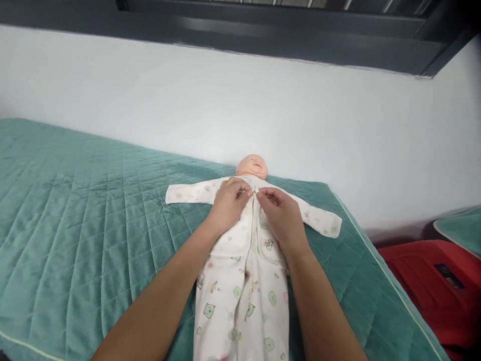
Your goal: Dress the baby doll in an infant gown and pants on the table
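A baby doll (pixel 252 165) lies on its back, dressed in a white baby romper (pixel 240 296) printed with small green animals. The romper's sleeves stretch out to both sides, and its front opening runs down the middle. My left hand (pixel 231 200) pinches the left edge of that opening near the collar. Facing it, my right hand (pixel 280 213) pinches the other edge, fingertips almost meeting the left ones. Whatever fastener may lie between the fingers is too small to make out. The doll's body is hidden under the cloth.
A green quilted cover (pixel 112 225) lies beneath the doll. Behind it rises a white wall (pixel 188 110) with a dark window frame (pixel 225 30) above. Beyond the cover's right edge stands a red plastic object (pixel 421 281).
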`<state>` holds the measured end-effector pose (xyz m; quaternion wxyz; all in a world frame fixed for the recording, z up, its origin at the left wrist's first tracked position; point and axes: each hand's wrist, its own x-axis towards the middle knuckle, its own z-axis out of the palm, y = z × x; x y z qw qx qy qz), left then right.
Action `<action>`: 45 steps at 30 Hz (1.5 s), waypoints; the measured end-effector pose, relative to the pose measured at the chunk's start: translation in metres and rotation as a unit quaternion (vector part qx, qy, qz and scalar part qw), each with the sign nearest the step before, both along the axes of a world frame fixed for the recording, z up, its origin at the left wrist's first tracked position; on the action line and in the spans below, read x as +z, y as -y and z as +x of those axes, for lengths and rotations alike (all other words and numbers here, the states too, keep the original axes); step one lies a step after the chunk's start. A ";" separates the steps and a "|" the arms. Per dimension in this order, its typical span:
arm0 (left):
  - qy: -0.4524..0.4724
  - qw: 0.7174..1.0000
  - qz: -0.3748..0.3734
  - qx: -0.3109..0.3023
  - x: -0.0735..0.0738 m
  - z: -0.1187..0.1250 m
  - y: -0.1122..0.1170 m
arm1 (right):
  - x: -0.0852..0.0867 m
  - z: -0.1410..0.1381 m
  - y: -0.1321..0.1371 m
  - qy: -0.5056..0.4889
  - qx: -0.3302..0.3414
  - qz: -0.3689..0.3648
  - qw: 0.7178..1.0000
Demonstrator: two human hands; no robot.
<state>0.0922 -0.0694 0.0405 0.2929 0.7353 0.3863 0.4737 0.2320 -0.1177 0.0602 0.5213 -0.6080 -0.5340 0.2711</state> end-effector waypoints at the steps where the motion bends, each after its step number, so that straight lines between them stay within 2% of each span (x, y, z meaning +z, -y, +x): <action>1: 0.002 1.000 -0.003 -0.002 0.000 0.000 0.000 | 0.000 0.000 0.000 -0.001 -0.001 -0.002 1.000; 7: 0.008 1.000 -0.008 -0.010 -0.001 -0.001 -0.001 | -0.001 0.000 0.000 -0.034 -0.007 -0.002 0.999; 14: 0.027 0.999 -0.021 -0.032 -0.003 -0.002 -0.003 | -0.003 0.002 0.000 -0.042 0.026 -0.010 0.999; 19: 0.038 0.997 -0.059 -0.033 0.000 -0.002 -0.004 | -0.002 0.002 -0.001 0.009 0.041 -0.021 0.999; 28: 0.071 0.985 -0.133 -0.084 0.008 -0.008 0.000 | 0.001 -0.004 0.001 0.103 0.024 -0.028 0.994; 39: 0.044 0.989 -0.125 -0.063 0.005 -0.002 -0.001 | 0.004 -0.010 0.005 0.173 0.016 -0.031 0.984; 45: 0.066 0.991 -0.119 -0.007 0.001 0.000 0.000 | 0.002 -0.010 0.005 0.184 0.016 -0.043 0.982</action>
